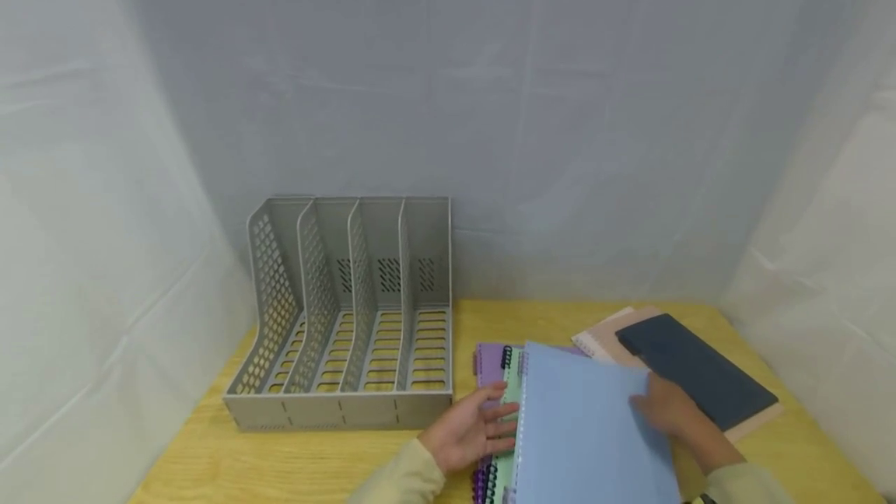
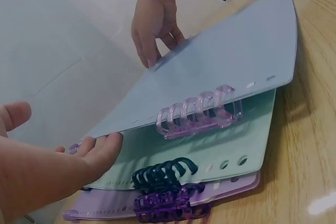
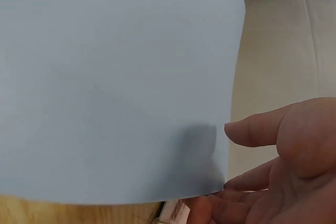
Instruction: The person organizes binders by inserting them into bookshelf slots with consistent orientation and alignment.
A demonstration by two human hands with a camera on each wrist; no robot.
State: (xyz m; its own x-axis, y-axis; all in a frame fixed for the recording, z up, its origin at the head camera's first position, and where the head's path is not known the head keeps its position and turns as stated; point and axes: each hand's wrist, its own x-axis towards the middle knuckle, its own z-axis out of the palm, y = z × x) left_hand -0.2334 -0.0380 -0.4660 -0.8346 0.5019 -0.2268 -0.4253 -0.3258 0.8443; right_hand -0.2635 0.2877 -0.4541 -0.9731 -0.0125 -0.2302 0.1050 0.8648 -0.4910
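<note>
A light blue ring-bound notebook (image 1: pixel 591 426) with clear lilac rings (image 2: pixel 197 114) is tilted above a mint green notebook (image 2: pixel 210 153) with dark rings. Under the green one lies a purple notebook (image 2: pixel 113 203). My right hand (image 1: pixel 668 407) holds the blue notebook by its far right corner, fingers curled beneath the edge. In the right wrist view the right thumb (image 3: pixel 252 129) is right at the cover's side. My left hand (image 1: pixel 469 428) reaches in at the ring side with its fingers extended; in the left wrist view its fingertips (image 2: pixel 113 144) are at the blue notebook's lower edge.
A grey four-slot file rack (image 1: pixel 343 411) stands on the wooden table (image 1: pixel 280 461) to the left. At the back right, a dark navy notebook (image 1: pixel 700 368) lies over a pinkish-beige one (image 1: pixel 612 337). Pale sheeting (image 1: pixel 490 99) hangs behind and at both sides.
</note>
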